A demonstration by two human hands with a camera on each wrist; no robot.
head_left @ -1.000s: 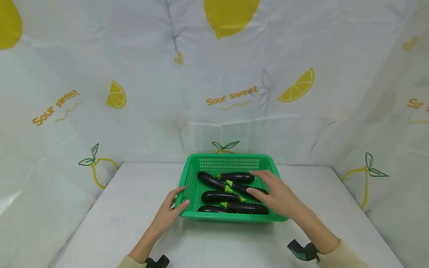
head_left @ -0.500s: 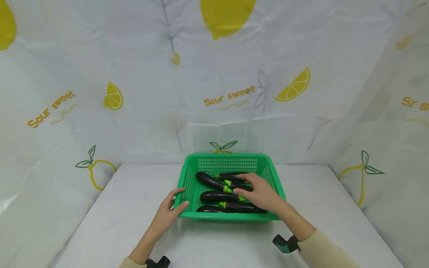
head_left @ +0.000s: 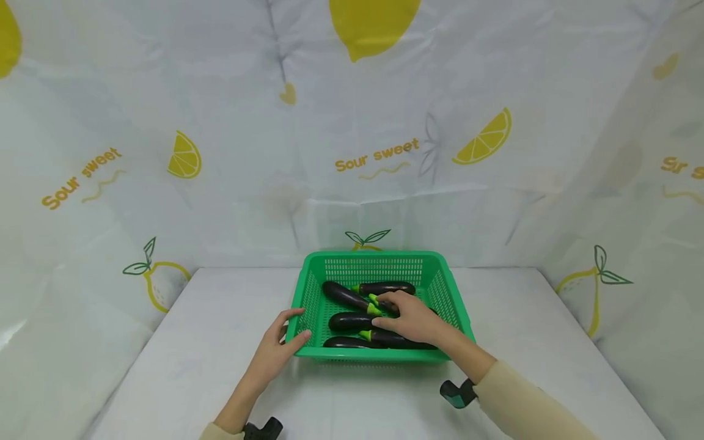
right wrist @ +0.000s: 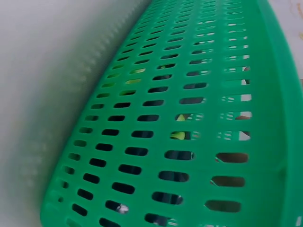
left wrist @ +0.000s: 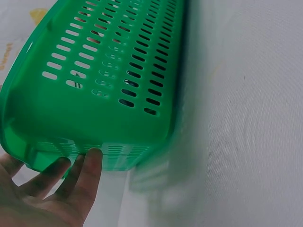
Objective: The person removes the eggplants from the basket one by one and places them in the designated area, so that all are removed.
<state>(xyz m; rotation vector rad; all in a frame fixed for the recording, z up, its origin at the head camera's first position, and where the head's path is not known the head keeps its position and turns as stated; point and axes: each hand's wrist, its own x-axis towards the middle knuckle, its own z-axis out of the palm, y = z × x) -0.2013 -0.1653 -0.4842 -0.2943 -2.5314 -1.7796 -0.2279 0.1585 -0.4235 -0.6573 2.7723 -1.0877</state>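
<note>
left hand (head_left: 277,349): fingers straight, resting against the near left corner of the green basket (head_left: 308,293) on the bench (head_left: 209,342) | right hand (head_left: 414,320): curled down over the aubergines (head_left: 346,296) inside the basket, actual grip cannot be made out | hidden: its fingertips, the aubergine beneath its palm

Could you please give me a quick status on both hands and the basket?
Left hand braces green basket corner. Right hand inside, on eggplants; grip unclear. Nothing blocking.
</note>
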